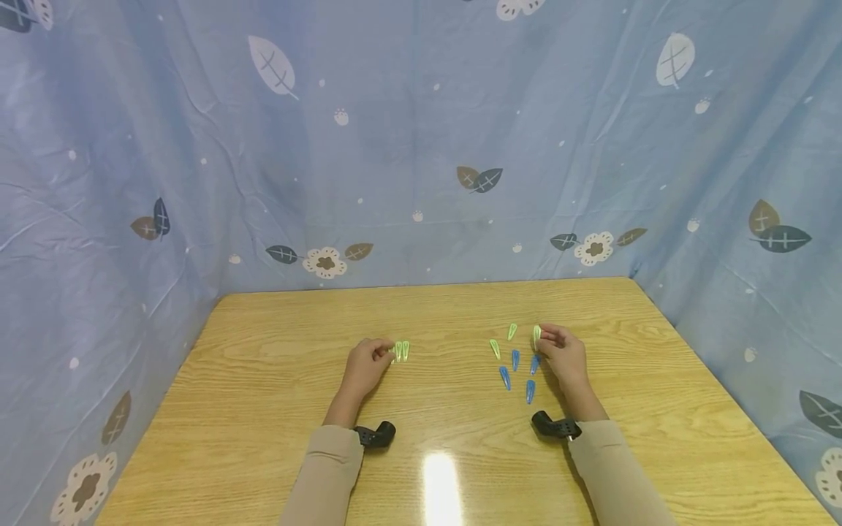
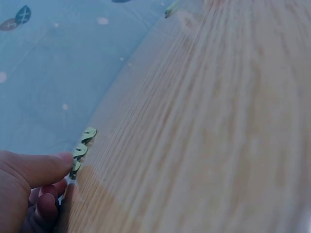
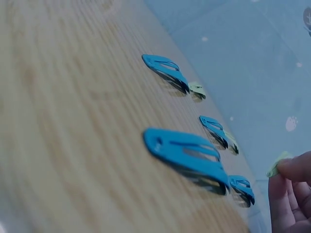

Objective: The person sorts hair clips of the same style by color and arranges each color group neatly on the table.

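Note:
My right hand (image 1: 564, 358) pinches a green snap hair clip (image 3: 278, 165) between thumb and fingers, just above the table. On the left, my left hand (image 1: 368, 365) has its thumb and curled fingers at the nearest of three green hair clips (image 2: 80, 150), which stand side by side in a short row. Its fingers partly hide that clip. Two more green hair clips (image 1: 495, 349) lie apart, left of my right hand. Several blue hair clips (image 3: 184, 154) are spread on the wood close to that hand, one of them right beneath its fingers.
All the clips lie on a wooden table (image 1: 276, 431). A blue patterned curtain (image 1: 408, 146) hangs behind it and along both sides. Each wrist wears a small black camera (image 1: 376, 435). Light glares off the table's front middle.

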A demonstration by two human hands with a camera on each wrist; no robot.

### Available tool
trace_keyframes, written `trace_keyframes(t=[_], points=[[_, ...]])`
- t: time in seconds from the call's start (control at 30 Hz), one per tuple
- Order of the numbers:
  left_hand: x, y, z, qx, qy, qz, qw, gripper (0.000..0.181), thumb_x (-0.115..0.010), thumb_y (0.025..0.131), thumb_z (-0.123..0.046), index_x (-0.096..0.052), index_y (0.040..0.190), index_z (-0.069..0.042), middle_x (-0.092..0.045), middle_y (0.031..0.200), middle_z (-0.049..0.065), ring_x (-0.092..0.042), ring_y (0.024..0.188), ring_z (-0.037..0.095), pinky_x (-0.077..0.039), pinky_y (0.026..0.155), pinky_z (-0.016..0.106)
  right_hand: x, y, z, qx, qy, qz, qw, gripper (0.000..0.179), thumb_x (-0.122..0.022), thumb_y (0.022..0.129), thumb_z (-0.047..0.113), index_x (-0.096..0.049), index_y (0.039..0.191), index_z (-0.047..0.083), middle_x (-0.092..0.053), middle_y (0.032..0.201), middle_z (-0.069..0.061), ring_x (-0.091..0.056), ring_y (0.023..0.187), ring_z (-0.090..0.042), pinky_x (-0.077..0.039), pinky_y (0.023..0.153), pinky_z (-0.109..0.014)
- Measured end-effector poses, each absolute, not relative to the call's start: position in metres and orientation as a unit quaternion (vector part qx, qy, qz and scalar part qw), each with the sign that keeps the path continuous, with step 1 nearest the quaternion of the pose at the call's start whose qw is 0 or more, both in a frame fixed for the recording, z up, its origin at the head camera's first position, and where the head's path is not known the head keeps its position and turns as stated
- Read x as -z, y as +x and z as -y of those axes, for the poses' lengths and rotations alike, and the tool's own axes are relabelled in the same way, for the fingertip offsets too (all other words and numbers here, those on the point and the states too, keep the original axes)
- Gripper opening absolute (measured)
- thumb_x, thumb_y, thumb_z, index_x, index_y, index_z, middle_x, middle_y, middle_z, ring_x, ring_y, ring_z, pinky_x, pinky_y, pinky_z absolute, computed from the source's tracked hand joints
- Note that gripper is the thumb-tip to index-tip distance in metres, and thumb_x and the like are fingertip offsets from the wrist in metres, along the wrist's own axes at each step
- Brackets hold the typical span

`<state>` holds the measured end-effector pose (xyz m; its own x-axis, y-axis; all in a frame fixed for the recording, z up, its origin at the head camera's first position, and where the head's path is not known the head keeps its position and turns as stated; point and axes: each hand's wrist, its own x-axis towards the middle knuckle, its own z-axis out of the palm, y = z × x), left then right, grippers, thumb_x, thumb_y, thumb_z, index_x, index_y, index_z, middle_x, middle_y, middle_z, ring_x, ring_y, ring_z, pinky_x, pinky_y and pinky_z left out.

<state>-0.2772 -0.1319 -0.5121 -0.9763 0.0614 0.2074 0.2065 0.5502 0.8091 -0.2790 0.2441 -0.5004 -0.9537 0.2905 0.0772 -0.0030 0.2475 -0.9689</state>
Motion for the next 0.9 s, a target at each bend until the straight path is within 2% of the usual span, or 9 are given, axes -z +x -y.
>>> trace_keyframes(t=[0.17,0.4,0.6,0.9], points=[[0.512,-0.277,0.132,0.467,-0.075,0.878,0.077,0.020,-0.069,0.088,-0.010,-0.071,0.106,-0.002,-0.055,0.082,0.003,-0.047,0.071,0.014,-0.042,0.063,0.026,0.493,-0.276,-0.240,-0.614,-0.074,0.778,0.113,0.035,-0.063,0.090,-0.001,-0.057,0.124,-0.005,-0.061,0.102,-0.004,-0.057,0.086,0.000,-0.047,0.074,-0.012],[0.513,-0.278,0.132,0.467,-0.074,0.877,0.080,0.020,-0.069,0.088,-0.010,-0.071,0.106,-0.003,-0.054,0.082,0.003,-0.047,0.071,0.014,-0.042,0.063,0.026,0.474,-0.270,-0.222,-0.579,0.016,0.807,0.117,0.034,-0.064,0.091,0.004,-0.058,0.122,-0.008,-0.059,0.110,-0.024,-0.060,0.090,-0.009,-0.047,0.077,-0.012],[0.516,-0.279,0.132,0.468,-0.075,0.877,0.080,0.020,-0.069,0.088,-0.011,-0.071,0.106,-0.003,-0.055,0.082,0.002,-0.047,0.071,0.014,-0.043,0.064,0.027,0.461,-0.266,-0.198,-0.600,0.044,0.795,0.082,0.033,-0.064,0.090,0.004,-0.057,0.121,-0.008,-0.058,0.108,-0.021,-0.056,0.089,-0.007,-0.046,0.079,-0.013],[0.516,-0.280,0.133,0.466,-0.075,0.878,0.081,0.019,-0.069,0.088,-0.011,-0.071,0.106,-0.003,-0.055,0.082,0.003,-0.047,0.071,0.014,-0.042,0.063,0.027,0.469,-0.267,-0.141,-0.636,0.061,0.769,0.024,0.032,-0.063,0.089,0.000,-0.058,0.120,-0.008,-0.059,0.107,-0.019,-0.057,0.091,-0.015,-0.048,0.077,-0.018]])
